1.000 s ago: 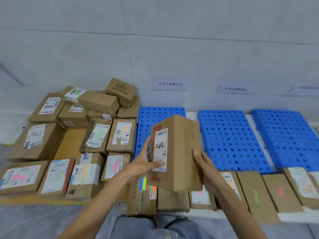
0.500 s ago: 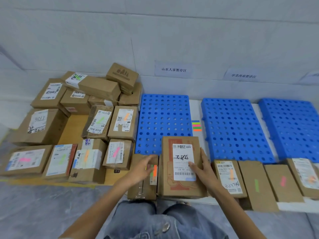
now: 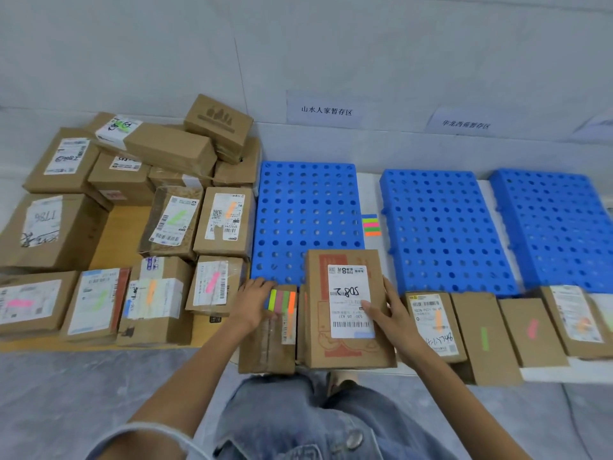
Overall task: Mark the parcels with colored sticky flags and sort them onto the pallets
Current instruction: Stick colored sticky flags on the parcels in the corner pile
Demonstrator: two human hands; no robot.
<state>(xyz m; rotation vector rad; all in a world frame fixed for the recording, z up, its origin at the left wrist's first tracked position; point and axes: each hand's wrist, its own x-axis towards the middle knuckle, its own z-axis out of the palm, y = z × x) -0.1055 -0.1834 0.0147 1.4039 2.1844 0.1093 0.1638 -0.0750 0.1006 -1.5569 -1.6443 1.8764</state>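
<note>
A brown parcel [image 3: 348, 313] with a white label lies flat at the near edge of the left blue pallet [image 3: 305, 210]. My right hand [image 3: 393, 315] rests on its right side, thumb on the label, fingers straight along the edge. My left hand [image 3: 253, 302] pinches the left end of a pad of colored sticky flags [image 3: 281, 300], which lies on a small parcel [image 3: 267, 343] just left of the labelled one. Two more blue pallets, the middle one [image 3: 438, 227] and the right one [image 3: 557, 220], hold no parcels.
A second flag pad [image 3: 371, 224] lies between the left and middle pallets. Flagged parcels [image 3: 484, 336] line the near edge to the right. A pile of parcels [image 3: 166, 220] fills a wooden board on the left. Wall signs hang behind the pallets.
The labelled parcel went from being held upright in both hands to lying flat. My left hand let go of it and moved left onto the flag pad.
</note>
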